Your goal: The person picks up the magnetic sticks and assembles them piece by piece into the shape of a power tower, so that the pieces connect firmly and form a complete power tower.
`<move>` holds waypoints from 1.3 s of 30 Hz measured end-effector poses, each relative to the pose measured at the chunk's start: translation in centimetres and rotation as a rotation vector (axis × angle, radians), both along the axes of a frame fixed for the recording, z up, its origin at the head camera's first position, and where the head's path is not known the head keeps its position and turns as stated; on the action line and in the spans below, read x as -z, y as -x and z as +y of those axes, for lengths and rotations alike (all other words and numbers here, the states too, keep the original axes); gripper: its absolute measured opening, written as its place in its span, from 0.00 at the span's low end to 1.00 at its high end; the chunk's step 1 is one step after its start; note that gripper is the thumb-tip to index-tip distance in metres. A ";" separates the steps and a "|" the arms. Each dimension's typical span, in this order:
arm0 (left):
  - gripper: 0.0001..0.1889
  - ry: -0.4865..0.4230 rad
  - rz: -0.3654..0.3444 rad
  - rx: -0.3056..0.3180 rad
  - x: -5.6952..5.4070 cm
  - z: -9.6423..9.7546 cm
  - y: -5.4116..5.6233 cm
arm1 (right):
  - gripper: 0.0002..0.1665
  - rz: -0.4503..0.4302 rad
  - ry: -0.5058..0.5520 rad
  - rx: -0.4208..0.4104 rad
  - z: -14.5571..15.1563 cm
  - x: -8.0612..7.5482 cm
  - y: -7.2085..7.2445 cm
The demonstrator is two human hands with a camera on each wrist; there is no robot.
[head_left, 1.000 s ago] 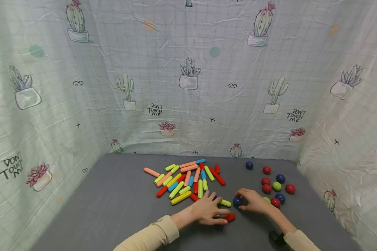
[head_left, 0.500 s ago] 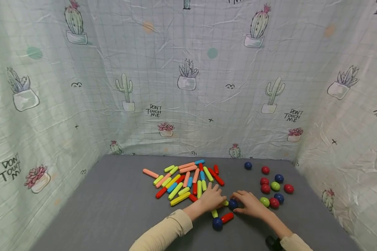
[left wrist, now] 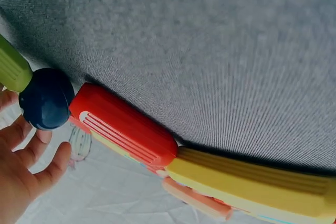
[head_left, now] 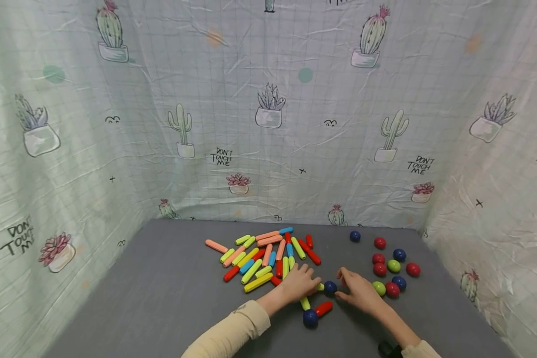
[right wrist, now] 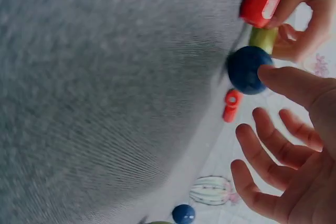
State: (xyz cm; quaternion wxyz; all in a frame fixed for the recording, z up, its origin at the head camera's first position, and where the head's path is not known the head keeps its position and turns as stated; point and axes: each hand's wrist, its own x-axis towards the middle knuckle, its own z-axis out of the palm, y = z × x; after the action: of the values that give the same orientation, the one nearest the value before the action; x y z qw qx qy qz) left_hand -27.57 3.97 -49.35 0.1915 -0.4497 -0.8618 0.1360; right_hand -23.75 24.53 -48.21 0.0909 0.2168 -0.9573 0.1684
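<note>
In the head view my left hand [head_left: 297, 283] grips a short lime rod [head_left: 320, 287] whose right end joins a blue ball [head_left: 330, 288]. The right wrist view shows that hand's curled fingers at the lime rod [right wrist: 263, 38]. My right hand [head_left: 361, 292] is just right of the ball, fingers spread, its thumb overlapping the blue ball [right wrist: 248, 70] in the right wrist view. A second lime rod [head_left: 305, 303] runs to a nearer blue ball [head_left: 311, 318], which bears a red rod [head_left: 324, 309]. Another blue ball [left wrist: 46, 99] appears beside fingers in the left wrist view.
Several loose rods, among them a yellow rod [head_left: 258, 283] and a salmon rod [head_left: 216, 245], lie beyond my left hand on the grey table [head_left: 161, 298]. Several balls, including a red ball [head_left: 413, 269] and a lime ball [head_left: 378, 288], lie to the right. A printed curtain [head_left: 268, 164] surrounds the table.
My left hand has gone from spread over the pieces to gripping the lime rod. My right hand has let go of the blue ball, which moved left onto the rod's end.
</note>
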 end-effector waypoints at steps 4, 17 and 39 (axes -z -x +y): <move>0.12 -0.058 -0.013 -0.023 -0.2 0.3 -0.4 | 0.19 -0.001 0.014 -0.059 0.1 0.0 -0.1; 0.13 -0.056 -0.187 -0.048 -0.3 1.9 -4.8 | 0.18 -0.029 -0.055 -0.251 0.5 0.3 0.9; 0.12 -0.081 -0.128 -0.102 0.1 1.4 -4.5 | 0.15 -0.091 0.083 -0.289 1.5 0.4 0.6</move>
State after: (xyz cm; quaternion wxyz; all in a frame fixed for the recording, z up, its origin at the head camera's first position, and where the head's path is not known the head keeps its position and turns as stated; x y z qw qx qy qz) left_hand -23.09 5.38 -49.42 0.1467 -0.4051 -0.8987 0.0816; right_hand -24.32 26.04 -48.65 0.0311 0.3405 -0.9114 0.2290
